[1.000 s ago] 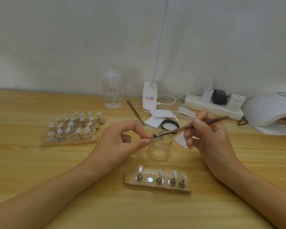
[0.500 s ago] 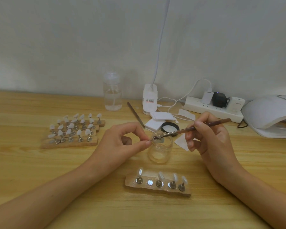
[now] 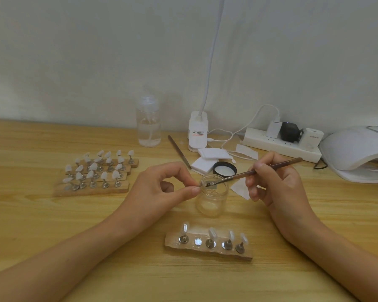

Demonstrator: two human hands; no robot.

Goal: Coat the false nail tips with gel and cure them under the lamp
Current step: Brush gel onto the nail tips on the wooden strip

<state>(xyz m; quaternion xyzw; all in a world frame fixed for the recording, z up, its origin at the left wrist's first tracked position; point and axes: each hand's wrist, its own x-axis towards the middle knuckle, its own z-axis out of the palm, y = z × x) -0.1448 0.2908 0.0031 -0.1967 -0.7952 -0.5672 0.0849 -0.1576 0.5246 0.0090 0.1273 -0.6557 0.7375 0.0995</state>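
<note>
Over the open jar at mid-bench, my left hand pinches one nail tip and my right hand grips the brush, so I'd brace both wrists and lay thin strokes, letting any drips fall into the jar.

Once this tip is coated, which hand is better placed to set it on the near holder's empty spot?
Left, probably. The left hand pinches the nail tip above the jar, and the holder with its empty disc lies close by. The right hand is occupied gripping the brush.
</note>
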